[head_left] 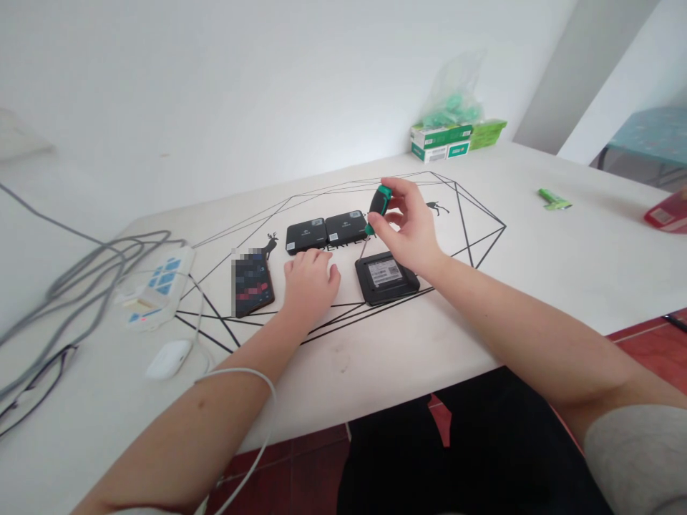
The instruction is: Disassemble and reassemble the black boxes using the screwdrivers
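Note:
My right hand [406,225] grips a green and black screwdriver [380,203] by its handle, and the thin shaft points down at the upper left corner of a black device [387,278]. That device lies on the table with a white label facing up. My left hand [310,279] rests on the table with its fingers apart and holds nothing. Just beyond its fingertips are two flat black boxes side by side, the left one [305,234] and the right one [346,227]. A phone [253,283] lies to the left of my left hand.
A white power strip [164,286] with grey cables, an earbud case [168,359] and glasses [40,390] are at the left. Green and white boxes [441,143] stand at the back, a green wrapper [554,199] and a red package [668,213] at the right. A white cable crosses my left forearm.

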The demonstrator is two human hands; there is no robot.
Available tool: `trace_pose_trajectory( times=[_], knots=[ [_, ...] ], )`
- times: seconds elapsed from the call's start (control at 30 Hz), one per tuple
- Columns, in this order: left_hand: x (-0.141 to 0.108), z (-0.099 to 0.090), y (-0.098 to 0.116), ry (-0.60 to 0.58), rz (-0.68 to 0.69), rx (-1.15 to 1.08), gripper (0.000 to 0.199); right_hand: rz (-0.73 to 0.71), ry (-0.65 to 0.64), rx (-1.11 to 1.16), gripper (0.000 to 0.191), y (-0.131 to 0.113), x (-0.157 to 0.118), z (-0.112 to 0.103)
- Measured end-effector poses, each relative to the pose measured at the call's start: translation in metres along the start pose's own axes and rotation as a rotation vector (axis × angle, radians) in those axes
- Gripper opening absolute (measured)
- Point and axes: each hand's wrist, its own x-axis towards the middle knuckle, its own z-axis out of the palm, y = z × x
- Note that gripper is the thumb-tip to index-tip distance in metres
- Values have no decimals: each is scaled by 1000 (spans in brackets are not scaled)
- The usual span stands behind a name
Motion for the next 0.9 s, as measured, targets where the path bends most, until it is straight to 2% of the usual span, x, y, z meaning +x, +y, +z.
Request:
trace_pose_trajectory(
  times=[0.1,0.2,0.27,0.5,0.9],
  knots=[
    [-11,6,13,-81,210,-268,46,7,2,-7,52,-1,-1,0],
    [-20,9,23,-217,241,-289,79,6,-8,-16,49,-6,-4,0],
    [-21,8,26,-270,241,-268,84,-5,-28,-22,47,-11,-7,1],
    [-16,3,28,-302,227,-239,85,-70,-65,-44,44,-19,-11,3],
    [-15,12,24,-255,230,-278,79,-139,-101,-43,41,-30,-12,1]
  ],
)
